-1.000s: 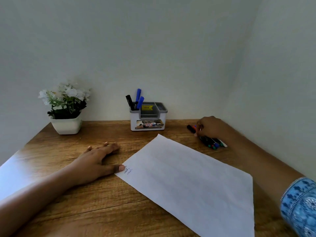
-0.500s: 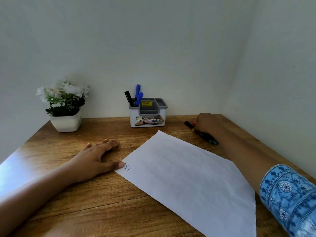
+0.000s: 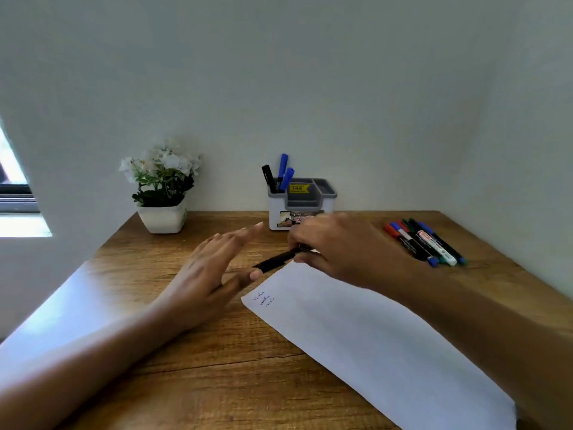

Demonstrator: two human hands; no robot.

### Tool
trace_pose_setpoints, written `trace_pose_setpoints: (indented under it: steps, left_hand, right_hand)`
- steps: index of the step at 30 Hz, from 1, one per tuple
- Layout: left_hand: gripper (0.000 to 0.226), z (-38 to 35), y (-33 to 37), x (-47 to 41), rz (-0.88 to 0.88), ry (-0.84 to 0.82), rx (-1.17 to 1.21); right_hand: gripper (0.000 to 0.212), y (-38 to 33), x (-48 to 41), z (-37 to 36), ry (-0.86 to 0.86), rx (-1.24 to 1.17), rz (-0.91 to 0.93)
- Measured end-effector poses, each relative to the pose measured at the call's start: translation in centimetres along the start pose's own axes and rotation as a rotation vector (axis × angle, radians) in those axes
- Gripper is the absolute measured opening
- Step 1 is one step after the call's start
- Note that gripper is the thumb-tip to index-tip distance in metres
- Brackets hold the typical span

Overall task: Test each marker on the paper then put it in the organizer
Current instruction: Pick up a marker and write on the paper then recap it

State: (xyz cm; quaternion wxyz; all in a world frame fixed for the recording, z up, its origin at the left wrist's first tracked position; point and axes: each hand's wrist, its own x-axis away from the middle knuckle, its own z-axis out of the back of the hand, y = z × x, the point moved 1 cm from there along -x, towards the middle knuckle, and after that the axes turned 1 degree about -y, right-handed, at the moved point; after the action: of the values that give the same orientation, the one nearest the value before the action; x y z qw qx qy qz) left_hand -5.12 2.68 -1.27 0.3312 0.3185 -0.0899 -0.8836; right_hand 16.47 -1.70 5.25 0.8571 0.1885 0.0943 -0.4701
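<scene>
My right hand (image 3: 338, 249) is closed around a black marker (image 3: 276, 260) that points left and down, just above the far corner of the white paper (image 3: 372, 336). Raised off the table with fingers spread, my left hand (image 3: 214, 268) has its thumb tip next to the marker's capped end. Three short scribbles mark the paper's left corner. The white and grey organizer (image 3: 302, 203) stands against the back wall, holding one black and two blue markers (image 3: 280, 175) in its left compartment. Several loose markers (image 3: 424, 242) lie in a bunch at the right.
A white pot of white flowers (image 3: 162, 187) stands at the back left of the wooden table (image 3: 192, 367). Walls close the table in behind and on the right. A window edge shows at far left.
My right hand has left the marker pile with a black marker and brought it to the middle. My left hand has lifted from the paper's corner toward the marker.
</scene>
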Motion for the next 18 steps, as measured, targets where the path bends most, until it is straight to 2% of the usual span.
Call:
trace_pose_setpoints:
  steps: [5,8,13,16,18]
  left_hand:
    - [0.045,-0.1,0.8,0.0,-0.093,-0.006,-0.213]
    - [0.037,0.1,1.1,-0.2,-0.117,0.02,-0.243]
    - [0.03,0.5,1.3,-0.4,-0.178,0.097,-0.337]
    - [0.028,0.4,1.5,-0.4,-0.213,0.075,-0.373]
    - [0.026,0.6,0.6,-0.3,-0.19,0.075,-0.385]
  right_hand:
    - [0.027,-1.7,-0.1,-1.6,0.228,0.056,0.143]
    - [0.035,-1.9,0.0,-1.8,0.25,0.109,0.129]
    - [0.042,-1.4,-0.1,-2.2,0.291,0.062,0.061]
    - [0.046,-1.3,-0.4,-2.6,0.305,0.061,0.057]
    - [0.054,0.0,-0.1,-2.6,0.309,0.072,-0.009]
